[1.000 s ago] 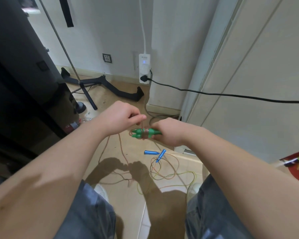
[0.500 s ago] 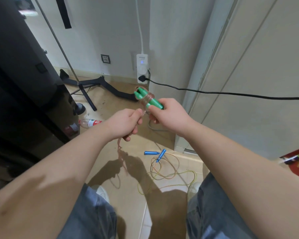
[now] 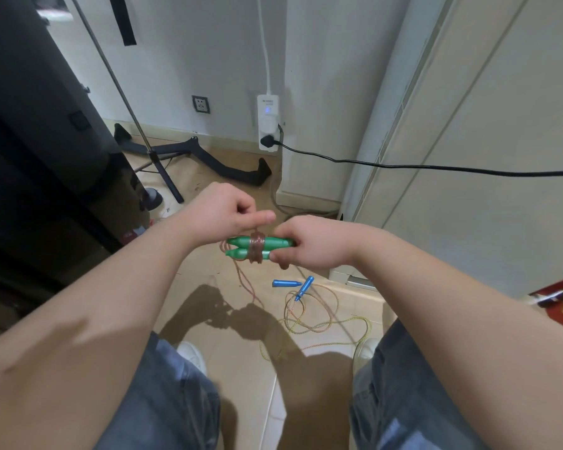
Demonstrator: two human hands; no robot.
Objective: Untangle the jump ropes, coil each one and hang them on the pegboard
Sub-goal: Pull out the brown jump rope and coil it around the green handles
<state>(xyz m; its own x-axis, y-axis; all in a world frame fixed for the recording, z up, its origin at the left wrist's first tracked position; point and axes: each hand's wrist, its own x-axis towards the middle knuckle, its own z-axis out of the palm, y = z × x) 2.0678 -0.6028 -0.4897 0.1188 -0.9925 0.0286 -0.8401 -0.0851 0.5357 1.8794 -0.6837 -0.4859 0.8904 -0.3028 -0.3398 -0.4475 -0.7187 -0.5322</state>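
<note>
- Right hand (image 3: 309, 243): grips two green handles (image 3: 260, 246), side by side, level.
- Left hand (image 3: 225, 216): pinches brown rope (image 3: 256, 247) wound round handles; loose end trails to floor.
- Second rope (image 3: 309, 319), two blue handles (image 3: 293, 285): on floor, near right.

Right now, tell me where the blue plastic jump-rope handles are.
Head view: the blue plastic handles lie on the beige floor tiles, right of centre, just below the right hand, beside the loose multicoloured rope.
</note>
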